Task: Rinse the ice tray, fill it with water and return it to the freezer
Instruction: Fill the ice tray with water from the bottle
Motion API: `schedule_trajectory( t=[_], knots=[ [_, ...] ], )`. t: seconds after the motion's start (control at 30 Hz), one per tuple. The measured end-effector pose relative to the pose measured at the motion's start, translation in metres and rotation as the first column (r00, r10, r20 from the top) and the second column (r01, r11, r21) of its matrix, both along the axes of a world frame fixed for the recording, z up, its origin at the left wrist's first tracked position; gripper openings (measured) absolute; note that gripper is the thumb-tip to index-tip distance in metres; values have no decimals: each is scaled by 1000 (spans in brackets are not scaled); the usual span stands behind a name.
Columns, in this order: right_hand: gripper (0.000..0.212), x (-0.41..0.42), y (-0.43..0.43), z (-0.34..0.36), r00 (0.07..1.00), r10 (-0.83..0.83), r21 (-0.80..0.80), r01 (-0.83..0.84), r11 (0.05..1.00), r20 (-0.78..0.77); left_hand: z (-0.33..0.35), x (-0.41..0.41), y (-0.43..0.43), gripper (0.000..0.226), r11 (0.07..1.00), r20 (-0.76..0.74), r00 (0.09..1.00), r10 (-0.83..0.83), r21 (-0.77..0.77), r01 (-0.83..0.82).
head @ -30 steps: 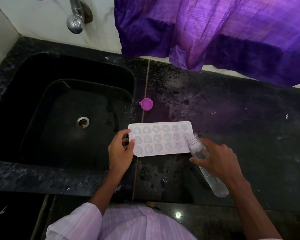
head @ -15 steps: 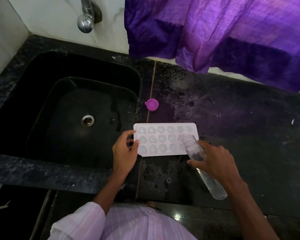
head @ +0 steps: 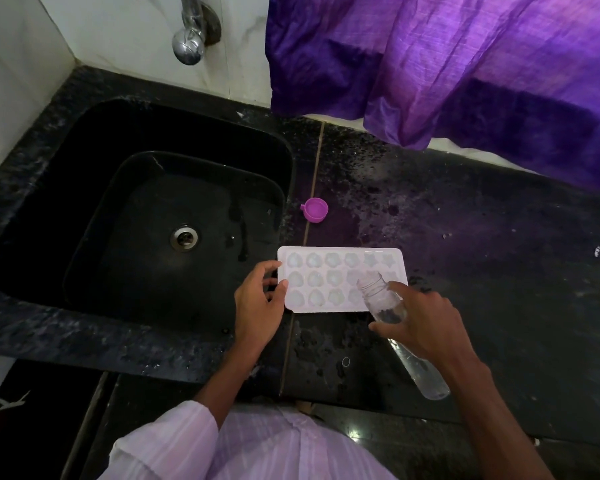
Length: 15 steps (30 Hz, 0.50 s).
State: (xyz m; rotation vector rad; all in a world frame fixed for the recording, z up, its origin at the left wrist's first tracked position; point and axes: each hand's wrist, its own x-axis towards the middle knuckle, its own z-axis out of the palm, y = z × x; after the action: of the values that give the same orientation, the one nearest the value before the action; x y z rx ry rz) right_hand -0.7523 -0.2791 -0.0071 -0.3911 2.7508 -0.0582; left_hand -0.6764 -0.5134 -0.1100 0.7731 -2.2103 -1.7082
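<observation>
Filling the ice tray from a bottle at the counter

The right hand (head: pixel 426 323) wraps around the clear plastic bottle (head: pixel 381 301) and hides its middle. The bottle's neck covers the right cells of the ice tray (head: pixel 329 278), and whether water is flowing is hard to make out. The tray lies flat between the hands, cells up, its long axis running left to right. The left hand (head: pixel 258 306) pinches its left short edge between thumb and fingers. The bottle tilts, mouth pointing away over the tray. Beyond the hands, a purple cap (head: pixel 315 210) sits on the wet black stone counter (head: pixel 482 244). The black sink (head: pixel 84 150) lies left of it, with a tap (head: pixel 187 46) cut off at the top and purple cloth (head: pixel 430 64) hanging.
</observation>
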Motion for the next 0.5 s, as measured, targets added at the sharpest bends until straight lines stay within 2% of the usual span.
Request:
schedule_trajectory(
  t=[0.5],
  knots=[
    [84,-1,-19,-5,998,52,11,-53,999,46,1,3,-3,29,1000,6,1000,-13,5,13]
  ],
)
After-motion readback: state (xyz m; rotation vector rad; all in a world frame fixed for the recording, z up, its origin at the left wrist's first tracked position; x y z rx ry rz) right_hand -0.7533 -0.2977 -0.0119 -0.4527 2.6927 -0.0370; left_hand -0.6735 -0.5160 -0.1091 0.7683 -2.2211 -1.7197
